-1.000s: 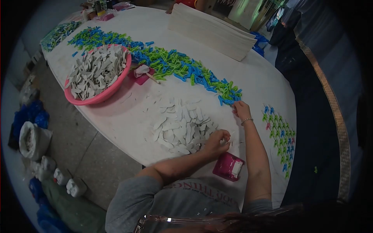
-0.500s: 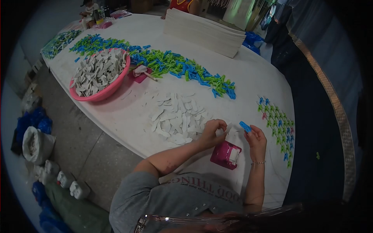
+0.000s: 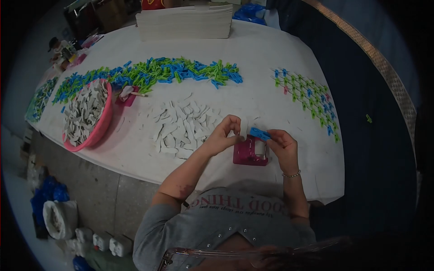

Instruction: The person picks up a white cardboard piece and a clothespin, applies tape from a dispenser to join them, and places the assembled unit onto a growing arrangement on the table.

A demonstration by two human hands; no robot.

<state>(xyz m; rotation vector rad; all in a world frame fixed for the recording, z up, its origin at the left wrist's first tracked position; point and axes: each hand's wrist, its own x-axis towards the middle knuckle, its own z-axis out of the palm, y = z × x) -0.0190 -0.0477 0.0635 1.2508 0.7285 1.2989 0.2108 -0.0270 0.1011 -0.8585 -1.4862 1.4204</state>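
Note:
My right hand point(image 3: 284, 145) pinches a blue clip point(image 3: 260, 133) above a magenta holder point(image 3: 240, 153) with a whitish block or roll in it. Just to the left of the clip is my left hand point(image 3: 227, 132), its fingers bent and closed near the holder's upper edge. What its fingertips hold, if anything, is too small to tell. Beside that hand, flat pale grey-white strips point(image 3: 183, 126) lie scattered on the white table point(image 3: 140, 158).
A pink basin point(image 3: 101, 128) heaped with pale strips stands at left. Blue and green clips point(image 3: 158, 72) form a long pile behind; more clips point(image 3: 312, 97) lie in rows at right. A stack of boards point(image 3: 185, 25) stands at the back, near a person in red.
The view has turned and shifted. My hands are closer together, and the blue clip is now over the magenta holder's edge. The pale piece near my left fingertips no longer shows clearly.

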